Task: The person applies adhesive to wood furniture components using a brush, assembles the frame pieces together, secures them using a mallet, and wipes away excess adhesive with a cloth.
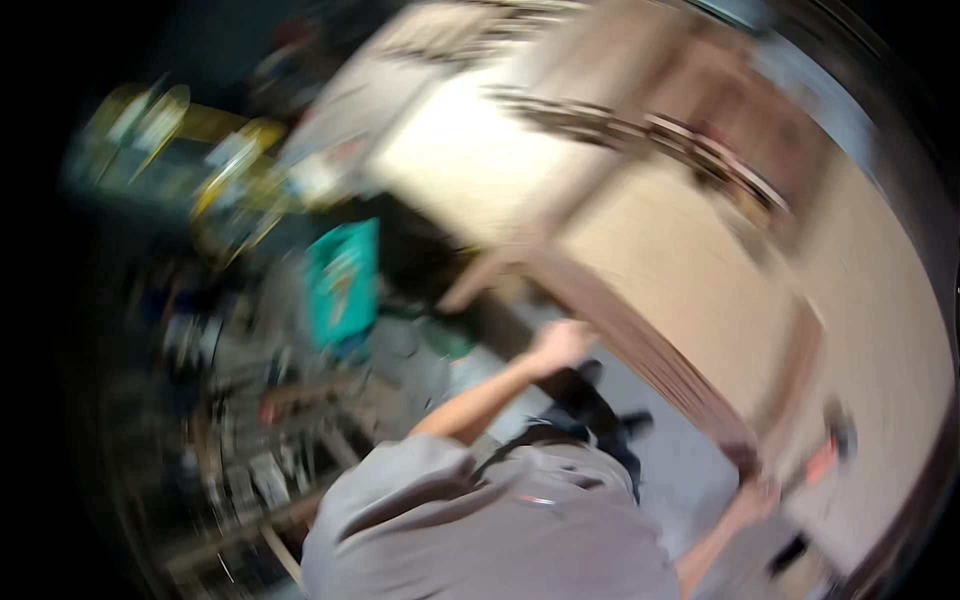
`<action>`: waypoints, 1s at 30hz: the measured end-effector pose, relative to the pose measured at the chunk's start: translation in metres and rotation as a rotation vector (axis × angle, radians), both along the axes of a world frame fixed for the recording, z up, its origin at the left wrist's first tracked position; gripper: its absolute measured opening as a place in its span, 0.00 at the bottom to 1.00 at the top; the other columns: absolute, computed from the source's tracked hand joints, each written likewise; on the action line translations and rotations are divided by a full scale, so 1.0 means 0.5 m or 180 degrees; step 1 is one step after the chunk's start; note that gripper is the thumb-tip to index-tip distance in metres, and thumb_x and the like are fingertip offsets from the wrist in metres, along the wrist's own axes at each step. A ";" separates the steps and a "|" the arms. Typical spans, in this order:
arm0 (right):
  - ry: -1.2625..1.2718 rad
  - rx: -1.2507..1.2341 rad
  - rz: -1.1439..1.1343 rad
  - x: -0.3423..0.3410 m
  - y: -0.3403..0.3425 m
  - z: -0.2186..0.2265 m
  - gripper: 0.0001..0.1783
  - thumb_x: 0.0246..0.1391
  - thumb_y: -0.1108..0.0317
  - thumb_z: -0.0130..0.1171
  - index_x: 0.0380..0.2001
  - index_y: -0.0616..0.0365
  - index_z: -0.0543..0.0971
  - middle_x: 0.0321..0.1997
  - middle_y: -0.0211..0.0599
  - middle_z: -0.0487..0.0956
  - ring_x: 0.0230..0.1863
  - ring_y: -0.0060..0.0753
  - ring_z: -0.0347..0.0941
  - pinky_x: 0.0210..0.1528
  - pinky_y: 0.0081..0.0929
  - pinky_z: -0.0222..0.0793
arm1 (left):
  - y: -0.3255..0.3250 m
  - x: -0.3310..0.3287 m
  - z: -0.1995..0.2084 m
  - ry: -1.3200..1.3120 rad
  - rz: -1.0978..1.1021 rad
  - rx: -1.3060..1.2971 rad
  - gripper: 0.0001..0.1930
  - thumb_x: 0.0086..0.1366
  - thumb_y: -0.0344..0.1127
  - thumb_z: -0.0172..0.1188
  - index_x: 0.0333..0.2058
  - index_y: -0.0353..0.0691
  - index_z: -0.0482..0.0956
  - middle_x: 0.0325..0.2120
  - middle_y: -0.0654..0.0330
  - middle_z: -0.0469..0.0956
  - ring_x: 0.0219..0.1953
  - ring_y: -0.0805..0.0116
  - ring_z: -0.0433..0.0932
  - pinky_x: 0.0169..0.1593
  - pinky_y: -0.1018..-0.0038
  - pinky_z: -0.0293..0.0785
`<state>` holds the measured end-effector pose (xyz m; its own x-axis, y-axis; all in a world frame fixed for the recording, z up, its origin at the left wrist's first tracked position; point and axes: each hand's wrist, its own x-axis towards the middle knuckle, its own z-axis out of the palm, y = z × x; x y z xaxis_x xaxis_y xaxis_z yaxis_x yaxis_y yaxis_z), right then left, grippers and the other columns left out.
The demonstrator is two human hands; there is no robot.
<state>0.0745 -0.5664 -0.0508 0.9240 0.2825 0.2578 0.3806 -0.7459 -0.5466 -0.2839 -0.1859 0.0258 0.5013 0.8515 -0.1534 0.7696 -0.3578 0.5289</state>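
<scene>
Wooden frame [640, 345], brown and smeared by motion blur, is stretching diagonally from the centre of the frame toward the lower right, its long rail running along the near edge of a pale worktop [690, 250]. A person in a grey shirt [500, 530] is standing at the bottom of the picture, both arms extending toward the rail. The left hand [562, 345], near the centre, is curling into a loose fist just beside the rail's upper part; blur is keeping its grip from view, so whether it is holding the wood cannot be told. At lower right, the right hand [757, 497] is bending its fingers at the rail's lower end, appearing to be touching it, though how firmly they are closing cannot be told. A blurred tool with an orange-red part [824, 460] is lying nearby on the worktop's lower right. Brown wooden pieces [740, 110] are occupying the upper right, while a green container [325, 300] is sitting left of centre and yellow objects [265, 132] are showing at upper left.
</scene>
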 end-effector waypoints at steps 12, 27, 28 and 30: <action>-0.0301 0.0372 0.0900 -0.003 -0.124 0.110 0.13 0.60 0.66 0.55 0.39 0.68 0.78 0.38 0.48 0.80 0.37 0.42 0.77 0.42 0.32 0.73 | -0.489 -0.306 -0.214 -0.0041 0.2362 -0.0766 0.10 0.46 0.34 0.56 0.28 0.42 0.82 0.31 0.49 0.81 0.37 0.49 0.80 0.40 0.58 0.76; 0.0475 0.0240 -0.0009 -0.318 -0.641 0.209 0.06 0.51 0.76 0.58 0.34 0.61 0.78 0.31 0.39 0.76 0.30 0.33 0.72 0.37 0.28 0.70 | -0.613 0.001 0.187 -0.1682 -0.0096 -0.0068 0.07 0.50 0.27 0.64 0.28 0.34 0.77 0.24 0.56 0.76 0.25 0.71 0.74 0.32 0.74 0.72; 0.0578 -0.0153 -0.0051 -0.336 -0.693 0.230 0.06 0.51 0.77 0.58 0.35 0.61 0.78 0.31 0.40 0.77 0.29 0.36 0.73 0.36 0.28 0.70 | -0.628 0.078 0.306 -0.1868 -0.0551 0.0093 0.08 0.49 0.26 0.65 0.30 0.35 0.77 0.26 0.57 0.76 0.29 0.69 0.75 0.35 0.74 0.72; 0.0895 0.0174 -0.0365 -0.358 -0.772 0.269 0.06 0.51 0.77 0.58 0.35 0.61 0.78 0.33 0.42 0.77 0.28 0.38 0.75 0.34 0.29 0.71 | -0.686 0.200 0.469 -0.2785 -0.1449 0.0163 0.16 0.48 0.29 0.67 0.36 0.30 0.75 0.30 0.57 0.76 0.35 0.63 0.75 0.44 0.71 0.71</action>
<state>-0.1045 -0.9526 0.0838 0.9863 0.1651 -0.0006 0.1238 -0.7417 -0.6592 -0.1840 -0.5290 0.2602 0.7018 0.5445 0.4594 -0.1023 -0.5612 0.8213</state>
